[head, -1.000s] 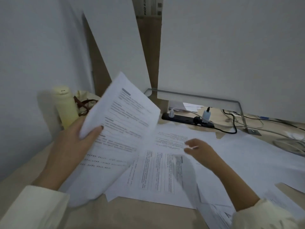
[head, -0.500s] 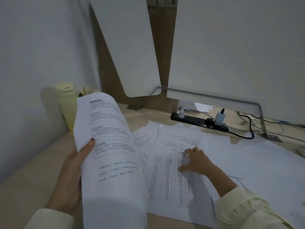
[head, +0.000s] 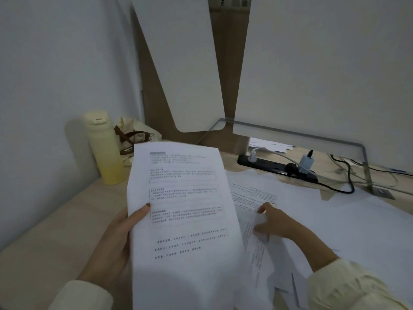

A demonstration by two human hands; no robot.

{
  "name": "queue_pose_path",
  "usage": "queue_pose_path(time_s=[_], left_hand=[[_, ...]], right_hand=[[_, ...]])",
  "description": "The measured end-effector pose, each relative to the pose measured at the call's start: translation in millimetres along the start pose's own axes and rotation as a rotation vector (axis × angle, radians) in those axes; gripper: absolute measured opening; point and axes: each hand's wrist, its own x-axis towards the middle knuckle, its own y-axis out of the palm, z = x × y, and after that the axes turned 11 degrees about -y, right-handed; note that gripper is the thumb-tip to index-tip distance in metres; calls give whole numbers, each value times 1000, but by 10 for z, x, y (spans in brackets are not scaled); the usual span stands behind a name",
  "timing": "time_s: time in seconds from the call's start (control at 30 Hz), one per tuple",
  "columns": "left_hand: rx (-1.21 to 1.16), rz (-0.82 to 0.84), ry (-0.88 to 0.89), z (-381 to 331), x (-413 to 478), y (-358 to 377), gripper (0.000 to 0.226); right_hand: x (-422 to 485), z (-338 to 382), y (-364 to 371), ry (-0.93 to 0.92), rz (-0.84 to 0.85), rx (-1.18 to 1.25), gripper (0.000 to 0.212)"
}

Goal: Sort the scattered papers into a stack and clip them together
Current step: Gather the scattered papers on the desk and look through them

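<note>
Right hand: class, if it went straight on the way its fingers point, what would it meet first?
Likely the held sheets in the left hand, just ahead; depth is unclear, so the right hand might slide beneath them.

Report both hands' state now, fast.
Left hand: holds white printed paper sheets upright, thumb on front.
Right hand: touches loose white printed sheets on the pale wooden desk; grip cannot be told.

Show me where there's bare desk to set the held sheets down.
The bare desk on the left, bordered by the wall, the yellow bottle and the left hand, looks free. Right of the held sheets it is crowded: loose papers under the right hand, with the power strip and cables behind.
</note>
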Motion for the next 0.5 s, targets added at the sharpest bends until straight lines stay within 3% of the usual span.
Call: queue_pose_path(time_s=[0.07,0.2,0.3,0.37,0.5], left_hand=[[28,-29,-33,103,29,-78,21],[110,-109,-118,267,53,-230,28],[138,-123,-151,340,53,-268,29],[132,-96,-172,387,47,-250,28],[90,-3,-212,446,3,-212,23]], right_hand=[[-69,58,-69,-42,-141,5,38],[-339,261,-377,-93,-607,-118,30],[-670,528,-694,-286,-904,-133,23],[-895,727,-873,-454,-964,-153,18],[-1259,1077,-1070,-638,-866,-198,13]])
